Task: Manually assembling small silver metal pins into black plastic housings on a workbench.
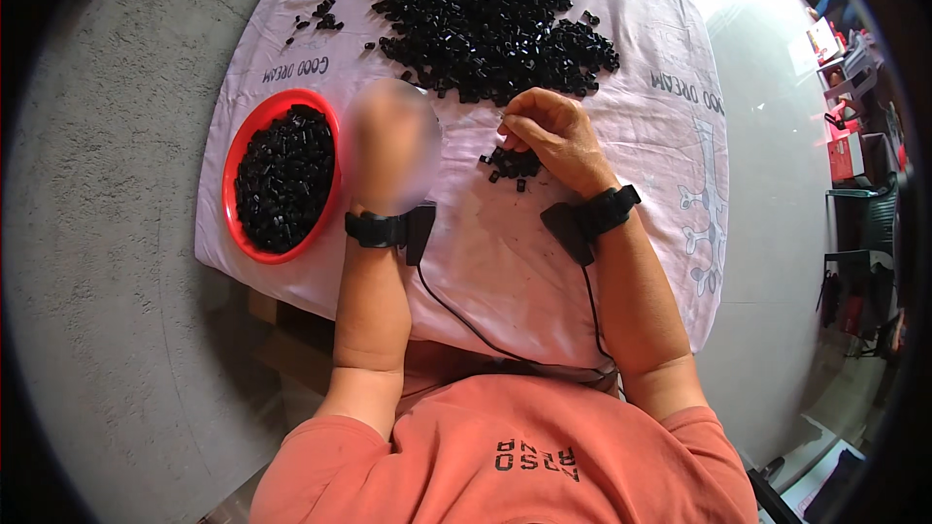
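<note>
My left hand is over the cloth, just right of the red bowl; it is smeared, so its fingers and anything in them cannot be made out. The red bowl is filled with small black plastic pieces. My right hand has thumb and fingertips pinched together; whatever they hold is too small to name. Just below those fingertips lies a small cluster of black pieces. Beyond both hands a large heap of the same pieces spreads over the far part of the table.
A pale pink printed cloth covers the table. Stray pieces lie left of the heap. Each wrist wears a black strap with a cable running toward my body. Red and dark items stand along the far right.
</note>
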Available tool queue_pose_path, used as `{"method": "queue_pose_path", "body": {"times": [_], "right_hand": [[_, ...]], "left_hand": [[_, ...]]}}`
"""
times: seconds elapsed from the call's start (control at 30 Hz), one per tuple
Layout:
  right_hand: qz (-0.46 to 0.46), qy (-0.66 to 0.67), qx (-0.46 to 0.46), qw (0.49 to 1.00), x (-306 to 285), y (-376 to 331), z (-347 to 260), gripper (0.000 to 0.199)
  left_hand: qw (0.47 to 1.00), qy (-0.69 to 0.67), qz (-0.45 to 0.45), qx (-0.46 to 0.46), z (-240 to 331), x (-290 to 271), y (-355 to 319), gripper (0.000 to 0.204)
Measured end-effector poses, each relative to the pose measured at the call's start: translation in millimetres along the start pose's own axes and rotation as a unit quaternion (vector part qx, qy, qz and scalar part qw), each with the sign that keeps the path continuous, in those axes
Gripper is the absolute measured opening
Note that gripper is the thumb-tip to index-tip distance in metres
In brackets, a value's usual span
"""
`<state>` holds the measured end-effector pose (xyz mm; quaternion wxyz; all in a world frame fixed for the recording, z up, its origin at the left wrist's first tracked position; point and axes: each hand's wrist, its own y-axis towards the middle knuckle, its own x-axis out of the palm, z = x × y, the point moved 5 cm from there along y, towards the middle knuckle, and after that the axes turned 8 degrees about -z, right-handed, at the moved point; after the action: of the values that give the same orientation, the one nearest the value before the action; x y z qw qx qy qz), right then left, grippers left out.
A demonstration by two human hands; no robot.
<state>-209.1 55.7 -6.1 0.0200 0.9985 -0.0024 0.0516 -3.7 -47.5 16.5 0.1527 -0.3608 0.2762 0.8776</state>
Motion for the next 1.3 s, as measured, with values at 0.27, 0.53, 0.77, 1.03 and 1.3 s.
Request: {"method": "queue_pose_path", "body": {"times": [0.27,0.53,0.77,1.03,1.3], "right_hand": [[-0.004,-0.003,-0.005,1.0,0,1,1,0.01],[-0.015,-0.009,0.005,1.0,0,0,4,0.01],[-0.012,-0.013,0.004,1.0,0,0,4,0.01],[0.0,-0.019,0.002,1.0,1,0,1,0.009],[-0.004,-0.024,-0.002,1.0,2,0,0,0.009]], "left_hand": [[0.998,0.024,-0.049,-0.018,-1,3,-4,0.01],[0.992,0.093,-0.053,0.065,7,7,-4,0.013],[0.994,-0.096,-0.057,0.012,19,8,0,0.015],[0.963,-0.228,-0.131,-0.058,18,15,-2,0.017],[0.927,-0.345,-0.138,-0.057,32,25,-4,0.012]]}}
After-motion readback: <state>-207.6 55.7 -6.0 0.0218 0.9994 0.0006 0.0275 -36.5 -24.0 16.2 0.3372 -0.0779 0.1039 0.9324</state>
